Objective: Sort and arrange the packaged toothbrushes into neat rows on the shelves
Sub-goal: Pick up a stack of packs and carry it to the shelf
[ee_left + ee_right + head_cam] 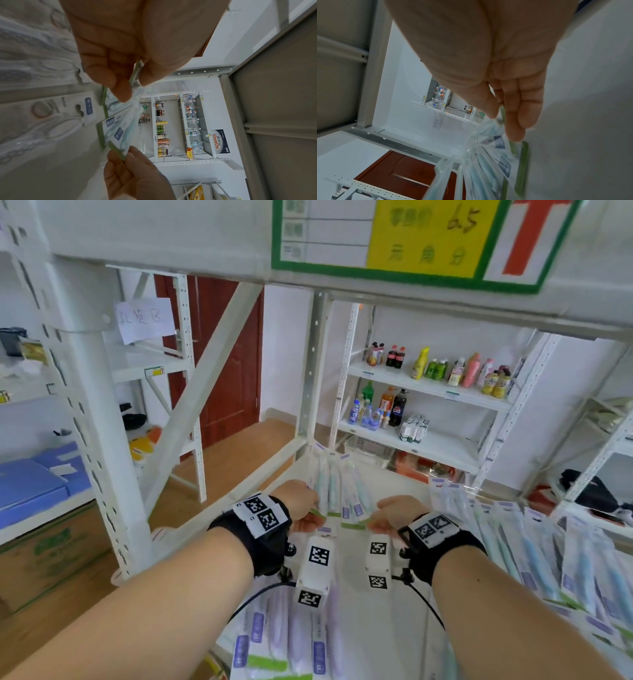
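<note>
White shelf [383, 484]: both hands' [301, 503] grip hides toothbrush packets' [337, 491] green ends.

I see drink bottles [435, 371] on 2 far shelves, a red-brown door [233, 364], and a cardboard box [51, 556] lower left.

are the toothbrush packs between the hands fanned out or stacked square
Fanned out: the toothbrush packs splay apart, the left hand and right hand pinching their green ends.

toothbrush packs [337, 491] on shelf [383, 494], between hands
</note>
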The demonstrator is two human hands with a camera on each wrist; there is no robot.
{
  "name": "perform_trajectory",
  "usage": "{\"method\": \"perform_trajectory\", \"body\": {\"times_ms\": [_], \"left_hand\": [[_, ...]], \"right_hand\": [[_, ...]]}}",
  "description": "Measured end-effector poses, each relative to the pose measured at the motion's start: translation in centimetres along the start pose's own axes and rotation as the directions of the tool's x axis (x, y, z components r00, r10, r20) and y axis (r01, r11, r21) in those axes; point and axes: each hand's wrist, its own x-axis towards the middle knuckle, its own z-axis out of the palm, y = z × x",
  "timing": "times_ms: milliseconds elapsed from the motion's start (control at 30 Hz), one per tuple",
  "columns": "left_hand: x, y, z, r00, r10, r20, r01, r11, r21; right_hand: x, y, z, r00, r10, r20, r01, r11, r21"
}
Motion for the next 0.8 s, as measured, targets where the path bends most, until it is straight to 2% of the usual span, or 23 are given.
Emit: {"method": "perform_trajectory", "body": {"times_ms": [133,267,333,433,467,500,533,567,633,667,700,733,767,800], "left_hand": [[1.6,1.0,0.4,0.996,-0.050,0.068,0.050,0.999,0.001],[3.4,1.5,1.0,0.995,-0.042,0.087,0.040,0.999,0.014],[4.4,1.4,1.0,0.996,-0.033,0.088,0.027,0.997,0.068],[5.5,1.6,1.8,0.995,0.054,0.085,-0.066,0.987,0.144],[5.9,1.7,2.1,0.999,0.009,0.041,-0.015,0.986,0.163],[5.9,2.0,2.3,0.999,-0.045,-0.008,0.046,0.970,0.240],[5.5,1.8,2.5,0.994,0.076,-0.079,-0.032,0.889,0.456],[4.9,1.9,2.6,0.981,0.179,-0.073,-0.097,0.784,0.613],[4.8,1.9,2.8,0.966,0.257,0.034,-0.209,0.696,0.687],[4.3,2.0,3.2,0.969,0.245,0.036,-0.202,0.699,0.686],[4.1,2.1,3.8,0.976,0.209,0.060,-0.198,0.741,0.641],[3.5,2.0,4.4,0.982,0.155,0.107,-0.188,0.841,0.506],[2.9,2.2,5.1,0.985,0.061,0.163,-0.110,0.945,0.308],[2.4,1.9,5.7,0.971,0.073,0.227,-0.109,0.982,0.152]], "right_hand": [[-1.3,-0.1,0.0,1.000,0.011,-0.019,-0.007,0.981,0.192],[-3.6,0.3,-1.2,0.999,0.029,-0.042,-0.012,0.928,0.372],[-4.7,0.7,-2.0,0.995,0.027,-0.097,0.015,0.913,0.409],[-6.4,1.6,-3.6,0.982,0.054,-0.180,0.030,0.900,0.435],[-6.9,2.0,-4.2,0.976,0.067,-0.209,0.031,0.902,0.431],[-7.6,2.3,-4.9,0.967,0.082,-0.240,0.027,0.906,0.421],[-8.2,2.8,-5.5,0.958,0.093,-0.270,0.026,0.913,0.408],[-8.9,3.2,-6.2,0.948,0.103,-0.302,0.027,0.918,0.396],[-10.1,4.0,-7.3,0.924,0.116,-0.364,0.041,0.917,0.396],[-10.7,4.3,-7.9,0.913,0.123,-0.388,0.048,0.914,0.403],[-11.3,4.6,-8.3,0.903,0.130,-0.408,0.053,0.911,0.409],[-11.8,4.9,-8.7,0.895,0.139,-0.425,0.056,0.909,0.414],[-12.4,5.1,-9.0,0.886,0.147,-0.441,0.056,0.908,0.415],[-12.9,5.4,-9.3,0.878,0.150,-0.455,0.057,0.910,0.410]]}}
